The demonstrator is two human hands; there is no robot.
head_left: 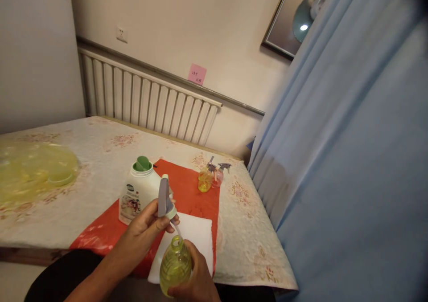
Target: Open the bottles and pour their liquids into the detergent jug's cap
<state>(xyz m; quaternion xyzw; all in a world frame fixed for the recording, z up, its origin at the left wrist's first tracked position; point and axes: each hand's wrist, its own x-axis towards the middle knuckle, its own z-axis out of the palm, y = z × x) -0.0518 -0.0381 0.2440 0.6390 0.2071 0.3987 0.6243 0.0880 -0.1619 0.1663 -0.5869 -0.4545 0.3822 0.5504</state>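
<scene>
Right hand (199,273) is closing round the side of a yellow-green bottle (175,266), holding it roughly upright, nearer the wearer than the white jug (142,188) and to its right. The bottle is looking light, thin-walled and smooth; probably slippery if wet and easily squeezed, so the rounded body is offering the best hold, fingers spread and pressure gentle. Liquid level: cannot tell.

Left hand (147,224) is pinching a gray spray head (163,199) at its collar, thumb against fingers, just in front of the jug. The head is likely stiff; its thin tube (178,230) is bending, likely flexible. Whether the tip is inside the bottle's mouth, cannot tell.

A white cloth (197,230) is lying right of the jug, on a red sheet (190,199). Farther off, beyond the jug's right, two small spray bottles (205,180) are standing together.
</scene>
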